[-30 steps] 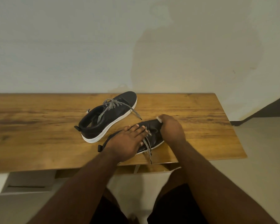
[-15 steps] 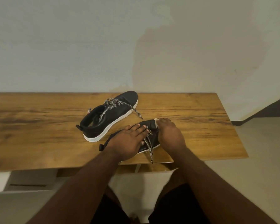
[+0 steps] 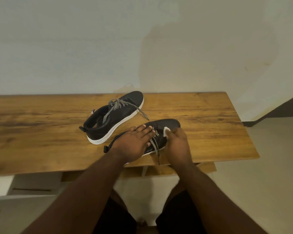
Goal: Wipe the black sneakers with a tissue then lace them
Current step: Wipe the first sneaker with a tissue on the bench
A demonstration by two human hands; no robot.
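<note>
Two black sneakers with white soles lie on the wooden table [image 3: 41, 129]. The far sneaker [image 3: 118, 115] sits at the table's middle, its checkered laces loose. The near sneaker [image 3: 167, 125] lies by the front edge, toe pointing right. My left hand [image 3: 132, 144] presses flat on its opening, fingers straight. My right hand [image 3: 177, 144] holds a small white tissue [image 3: 166, 131] against the upper, just behind the toe. A checkered lace [image 3: 155, 146] hangs between my hands over the table's edge.
A pale wall stands right behind the table. The table's right end is at about three quarters of the view, with floor beyond it. A lower shelf shows under the front edge. My knees are below.
My right hand has slid the tissue back from the toe toward the laces, uncovering the toe. My left hand has stayed on the shoe.
</note>
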